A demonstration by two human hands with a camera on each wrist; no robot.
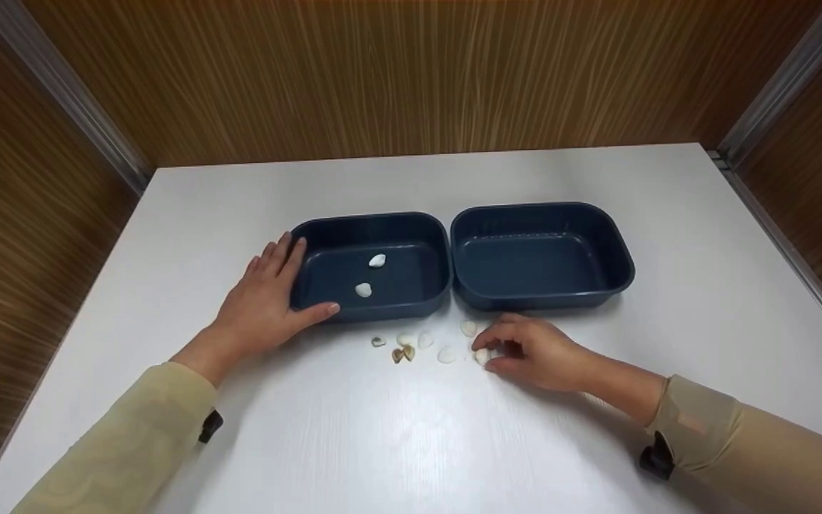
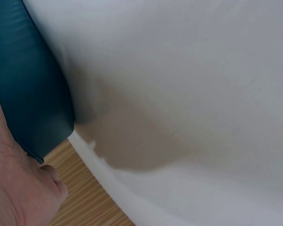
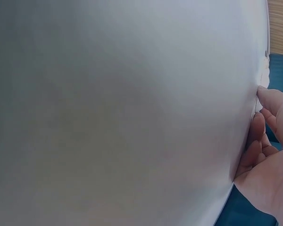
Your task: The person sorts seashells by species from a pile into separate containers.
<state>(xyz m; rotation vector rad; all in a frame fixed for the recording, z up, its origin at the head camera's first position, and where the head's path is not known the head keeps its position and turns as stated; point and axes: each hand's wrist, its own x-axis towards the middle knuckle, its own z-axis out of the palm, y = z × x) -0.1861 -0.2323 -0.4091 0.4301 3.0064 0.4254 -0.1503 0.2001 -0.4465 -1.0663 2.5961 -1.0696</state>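
My right hand [image 1: 536, 353] pinches a small white seashell [image 1: 481, 355] between thumb and fingertips, low at the white table in front of the right-hand bin. In the right wrist view the curled fingers [image 3: 257, 127] show at the right edge. With fingers spread, my left hand [image 1: 261, 303] rests on the left edge of a dark blue bin [image 1: 397, 312], thumb over its near rim. Two white seashells, an upper one [image 1: 377, 261] and a lower one [image 1: 363, 290], lie inside that bin. The left wrist view shows the bin's outer wall [image 2: 33, 80] beside part of the hand.
A second dark blue bin [image 1: 546, 295] stands right beside the first. Between the hands lie several loose shells: white ones such as this shell [image 1: 447, 354] and brownish ones such as this shell [image 1: 409, 352]. Wood-grain panels [image 1: 411, 78] enclose the table [image 1: 354, 442] at the back and sides.
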